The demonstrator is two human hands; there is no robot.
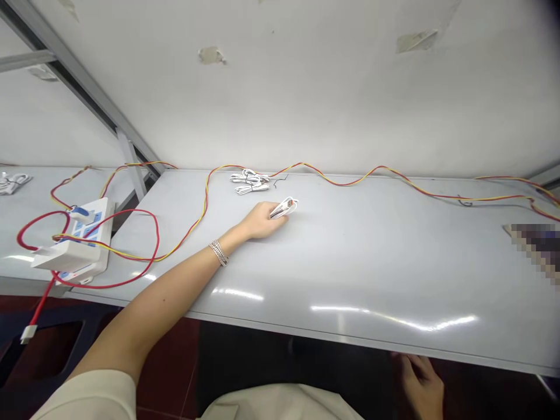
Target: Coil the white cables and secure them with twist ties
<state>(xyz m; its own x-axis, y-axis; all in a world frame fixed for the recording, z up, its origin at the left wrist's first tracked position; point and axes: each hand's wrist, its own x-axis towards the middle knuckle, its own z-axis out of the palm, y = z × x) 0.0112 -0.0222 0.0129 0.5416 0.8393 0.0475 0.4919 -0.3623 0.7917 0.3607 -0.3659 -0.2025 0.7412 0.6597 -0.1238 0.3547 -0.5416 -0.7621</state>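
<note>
My left hand (265, 220) is closed around a coiled white USB cable (289, 205) above the middle of the grey table (371, 251). The cable's plug, with an orange-red tip, sticks out beyond my fingers. Just behind this hand lie several more bundled white cables (251, 182), with a thin black tie (280, 181) beside them. Low on the right, my right hand (422, 385) is below the table's front edge. Its fingertips are largely hidden under that edge, so I cannot make out whether it holds anything.
A white power strip (102, 256) with a plugged-in adapter (65, 255) stands at the left, red cords looping around it. Red and yellow wires (345, 184) run along the table's back by the white wall. Another white cable bundle (13, 183) lies far left.
</note>
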